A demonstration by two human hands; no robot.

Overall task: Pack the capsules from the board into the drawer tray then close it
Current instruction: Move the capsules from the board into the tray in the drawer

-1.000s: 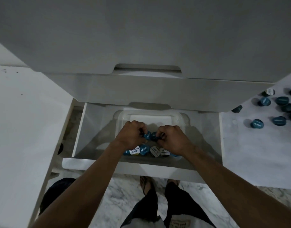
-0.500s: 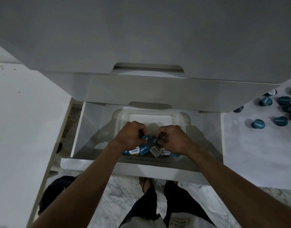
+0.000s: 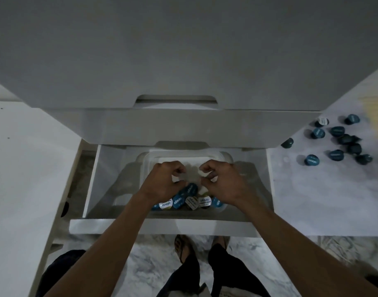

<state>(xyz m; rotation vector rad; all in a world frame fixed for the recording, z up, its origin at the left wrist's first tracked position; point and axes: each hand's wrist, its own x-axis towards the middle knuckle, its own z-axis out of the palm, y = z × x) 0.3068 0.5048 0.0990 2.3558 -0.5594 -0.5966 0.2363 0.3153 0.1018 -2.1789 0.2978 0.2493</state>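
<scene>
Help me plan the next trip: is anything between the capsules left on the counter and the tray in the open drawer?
Nothing visible blocks it. The loose capsules lie on the counter right of the open drawer. The tray is uncovered, its far half bare; only both hands hover over it.

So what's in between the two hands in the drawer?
In the head view, a narrow gap parts the left hand and right hand. Through it show the clear tray's pale floor and, nearer the person, the blue capsules.
</scene>
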